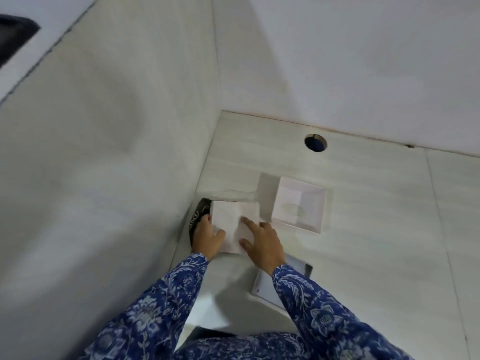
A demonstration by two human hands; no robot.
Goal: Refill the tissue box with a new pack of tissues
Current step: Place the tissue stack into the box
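Observation:
A white stack of tissues [231,219] lies near the wall corner on the pale counter [363,229], partly over a dark wrapper [198,213] with white lettering. My left hand [207,239] grips the stack's left edge. My right hand [262,244] rests on its right side, forefinger stretched over the top. The white tissue box [298,203], turned open side up with its oval slot visible inside, stands just to the right of the stack. A flat white panel [270,287], possibly the box's base, lies under my right forearm.
A tiled wall [117,152] rises on the left, close to the stack. A round hole [315,142] sits in the counter near the back wall. The counter's front edge runs below my arms. Blue floral sleeves cover both forearms.

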